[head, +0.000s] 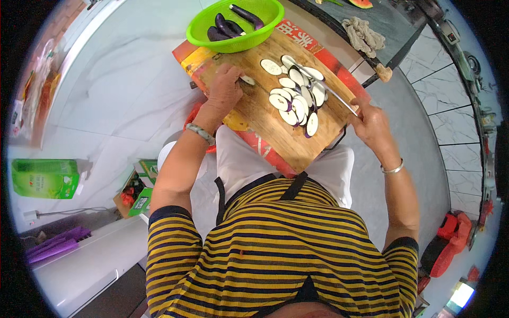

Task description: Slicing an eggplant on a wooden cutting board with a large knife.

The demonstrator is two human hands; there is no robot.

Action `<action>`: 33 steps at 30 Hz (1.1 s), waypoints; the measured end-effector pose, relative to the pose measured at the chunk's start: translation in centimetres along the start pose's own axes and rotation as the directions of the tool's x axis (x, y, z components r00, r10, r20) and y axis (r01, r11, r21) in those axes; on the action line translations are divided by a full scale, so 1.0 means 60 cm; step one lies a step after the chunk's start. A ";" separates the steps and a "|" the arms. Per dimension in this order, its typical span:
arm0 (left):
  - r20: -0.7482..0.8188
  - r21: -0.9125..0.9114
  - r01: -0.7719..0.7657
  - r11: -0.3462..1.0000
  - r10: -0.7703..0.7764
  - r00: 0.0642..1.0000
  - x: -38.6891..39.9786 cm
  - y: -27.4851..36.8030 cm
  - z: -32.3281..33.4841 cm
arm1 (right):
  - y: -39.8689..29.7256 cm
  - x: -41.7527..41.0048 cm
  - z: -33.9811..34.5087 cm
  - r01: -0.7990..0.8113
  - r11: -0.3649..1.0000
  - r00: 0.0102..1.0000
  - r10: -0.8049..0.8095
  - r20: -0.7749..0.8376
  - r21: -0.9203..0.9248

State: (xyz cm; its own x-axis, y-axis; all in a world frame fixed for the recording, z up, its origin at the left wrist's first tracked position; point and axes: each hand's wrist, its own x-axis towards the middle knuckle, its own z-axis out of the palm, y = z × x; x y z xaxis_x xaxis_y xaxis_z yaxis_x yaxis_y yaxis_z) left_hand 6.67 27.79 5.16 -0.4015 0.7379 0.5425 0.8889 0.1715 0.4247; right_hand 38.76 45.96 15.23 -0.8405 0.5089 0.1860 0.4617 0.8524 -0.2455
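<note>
My right hand (372, 121) grips a kitchen knife (334, 92) near the right edge of a wooden cutting board (262, 123). Seen nearly edge-on, its blade reaches over a loose pile of eggplant slices (296, 93), white with dark purple rims. On the board's left part lies my left hand (226, 85), fingers curled, a small pale eggplant piece (247, 80) at its fingertips. Whether the fingers grip that piece is hidden. At the board's far end sits a bright green plastic basket (238, 47) with several whole purple eggplants (226, 28) inside.
The board rests on a red and yellow printed box (342, 75). Beyond it, a dark-topped table (397, 31) carries a crumpled cloth (362, 35) and a watermelon piece (361, 3). A white round container (165, 153) stands by my left knee. Green cartons (45, 179) lie at left.
</note>
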 end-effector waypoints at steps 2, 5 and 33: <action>0.093 0.049 0.056 0.997 -0.060 0.994 -0.011 -0.010 0.020 | 0.011 -0.023 0.007 -0.053 0.985 0.999 0.051 0.011 0.166; 0.159 0.099 -0.005 0.995 -0.011 0.987 -0.024 0.018 0.030 | 0.018 -0.050 0.015 -0.296 0.784 0.955 0.229 0.190 0.545; 0.268 -0.039 -0.027 0.999 0.036 0.963 -0.047 0.183 0.091 | 0.002 -0.092 0.062 -0.435 0.156 0.826 0.461 0.325 0.887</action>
State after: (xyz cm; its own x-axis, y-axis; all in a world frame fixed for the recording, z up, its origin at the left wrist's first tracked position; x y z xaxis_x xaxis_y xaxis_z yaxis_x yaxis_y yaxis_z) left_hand 18.74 31.16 4.32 -0.2953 0.8917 0.3431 0.8900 0.1261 0.4382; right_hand 42.40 42.80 10.63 -0.5737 0.7739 -0.2681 0.1864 -0.1954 -0.9628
